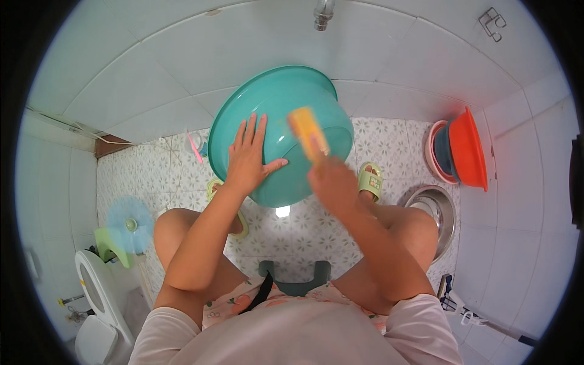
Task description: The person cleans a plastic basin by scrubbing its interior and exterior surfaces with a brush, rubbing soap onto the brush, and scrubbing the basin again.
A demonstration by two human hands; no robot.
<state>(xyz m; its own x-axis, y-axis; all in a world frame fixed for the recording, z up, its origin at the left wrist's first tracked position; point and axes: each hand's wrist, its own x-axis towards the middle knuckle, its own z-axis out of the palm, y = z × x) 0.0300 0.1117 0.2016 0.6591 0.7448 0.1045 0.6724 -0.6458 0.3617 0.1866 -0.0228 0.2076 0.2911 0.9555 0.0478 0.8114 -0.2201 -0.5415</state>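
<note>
Large round teal-green plastic basin (298,158): tipped on its side near the far edge of the white flower-patterned tile floor (395,146), roughly mid-width, underside toward the person, rim to the far left. Whether it touches the wall: can't tell.

Left hand (246,161): flat on the basin's underside, fingers spread, thumb out to the right, nothing gripped.

Right hand (331,182): fingers curled around the near end of a yellow-orange oblong brush (309,132), motion-blurred. Brush is over the basin's right half; contact can't be confirmed from the blur.

Around: thin pink stick-shaped item (194,148) just left of the basin. Round shiny steel basin (448,213) by the floor's right edge. Farther along that edge, an orange plastic basin (473,149) tilted on its side, with blue-grey and pink ones beside it.
</note>
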